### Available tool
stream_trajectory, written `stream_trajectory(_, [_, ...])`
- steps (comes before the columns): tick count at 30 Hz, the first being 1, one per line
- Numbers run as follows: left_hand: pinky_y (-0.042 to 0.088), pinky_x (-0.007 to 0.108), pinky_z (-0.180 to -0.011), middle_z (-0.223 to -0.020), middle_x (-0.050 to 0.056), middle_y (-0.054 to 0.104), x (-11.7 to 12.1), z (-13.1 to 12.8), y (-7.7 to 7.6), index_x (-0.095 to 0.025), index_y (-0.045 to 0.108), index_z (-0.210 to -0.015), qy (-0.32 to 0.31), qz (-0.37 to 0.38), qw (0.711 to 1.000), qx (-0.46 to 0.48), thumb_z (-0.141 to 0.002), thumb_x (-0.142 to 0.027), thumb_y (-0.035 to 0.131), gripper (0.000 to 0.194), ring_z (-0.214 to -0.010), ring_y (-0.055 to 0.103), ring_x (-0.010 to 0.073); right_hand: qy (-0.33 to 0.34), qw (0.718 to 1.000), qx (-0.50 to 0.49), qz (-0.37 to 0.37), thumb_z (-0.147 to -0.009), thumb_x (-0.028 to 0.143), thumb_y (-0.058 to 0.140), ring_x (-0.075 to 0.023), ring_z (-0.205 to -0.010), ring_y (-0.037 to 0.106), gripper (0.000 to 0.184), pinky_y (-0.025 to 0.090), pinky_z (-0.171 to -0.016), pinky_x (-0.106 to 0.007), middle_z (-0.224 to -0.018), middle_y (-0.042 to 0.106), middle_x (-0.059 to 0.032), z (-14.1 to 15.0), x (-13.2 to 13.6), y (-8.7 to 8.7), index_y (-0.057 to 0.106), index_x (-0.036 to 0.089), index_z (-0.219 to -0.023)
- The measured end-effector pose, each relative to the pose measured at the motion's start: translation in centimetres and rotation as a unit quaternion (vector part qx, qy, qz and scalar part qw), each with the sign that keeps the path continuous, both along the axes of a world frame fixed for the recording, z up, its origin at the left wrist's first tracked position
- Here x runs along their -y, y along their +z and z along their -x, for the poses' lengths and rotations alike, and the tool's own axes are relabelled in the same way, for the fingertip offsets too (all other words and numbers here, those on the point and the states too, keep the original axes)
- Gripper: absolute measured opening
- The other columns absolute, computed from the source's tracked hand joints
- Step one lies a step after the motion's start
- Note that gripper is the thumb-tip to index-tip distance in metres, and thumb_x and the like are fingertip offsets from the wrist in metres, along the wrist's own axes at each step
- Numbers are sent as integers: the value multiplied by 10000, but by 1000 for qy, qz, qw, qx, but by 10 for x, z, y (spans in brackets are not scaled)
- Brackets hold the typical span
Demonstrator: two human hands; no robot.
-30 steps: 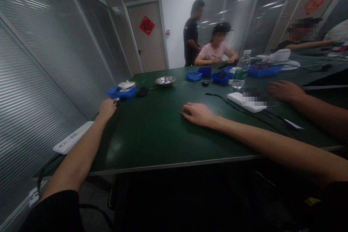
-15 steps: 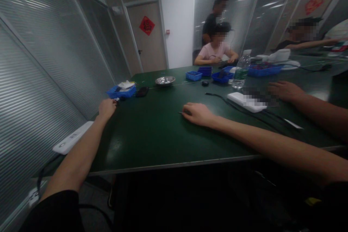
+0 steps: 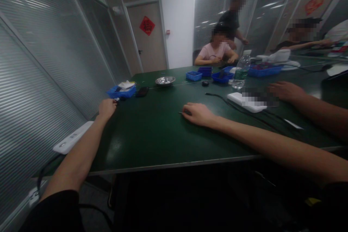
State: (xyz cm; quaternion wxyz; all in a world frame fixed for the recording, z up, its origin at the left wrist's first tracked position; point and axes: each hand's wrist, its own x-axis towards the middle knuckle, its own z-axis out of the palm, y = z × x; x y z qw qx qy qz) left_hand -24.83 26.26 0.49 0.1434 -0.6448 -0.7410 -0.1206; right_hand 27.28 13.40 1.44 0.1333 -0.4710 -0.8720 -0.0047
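Observation:
My left hand (image 3: 107,108) rests at the left side of the green table (image 3: 152,137), fingers closed. A small dark and white piece (image 3: 117,100) shows at its fingertips, too small to name. Just beyond it stands a blue basket (image 3: 122,92) with white crumpled paper, and a black phone-like object (image 3: 142,91) lies beside the basket. Near the middle of the table lies my right hand (image 3: 199,114), curled round a thin metal-tipped tool (image 3: 179,112). Most of that tool is hidden inside the fingers.
A shiny metal bowl (image 3: 165,81) sits farther back. Blue baskets (image 3: 194,76), a water bottle (image 3: 241,70) and a white power strip (image 3: 246,102) with black cables stand to the right. Another person's hand (image 3: 288,90) lies there. A second white strip (image 3: 73,137) borders my left forearm.
Both my hands stay in place. In the background a standing person has walked to the right, behind the seated person. A pale sheet has come into view at the right edge.

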Motion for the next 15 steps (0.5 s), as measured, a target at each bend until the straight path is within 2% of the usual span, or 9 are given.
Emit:
stream_trajectory(7, [526, 357, -879, -1175, 190, 749, 2, -4, 2, -153, 791, -1143, 14, 5, 1000, 0, -933, -247, 559, 328, -1093, 689, 336, -10, 1000, 5, 5, -1007, 415, 533, -194, -845, 634, 258, 409, -670, -280, -1110, 691, -75, 1, 2, 2, 680, 226, -1103])
stream_trajectory(15, [522, 395, -918, -1200, 212, 734, 0, 1, -1, -129, 768, -1208, 0, 0, 1000, 0, -946, -264, 556, 363, -1134, 672, 359, -7, 1000, 1, 4, -1006, 413, 535, -192, -848, 635, 248, 407, -669, -275, -1102, 692, -70, 1, 1, 1, 678, 230, -1094])
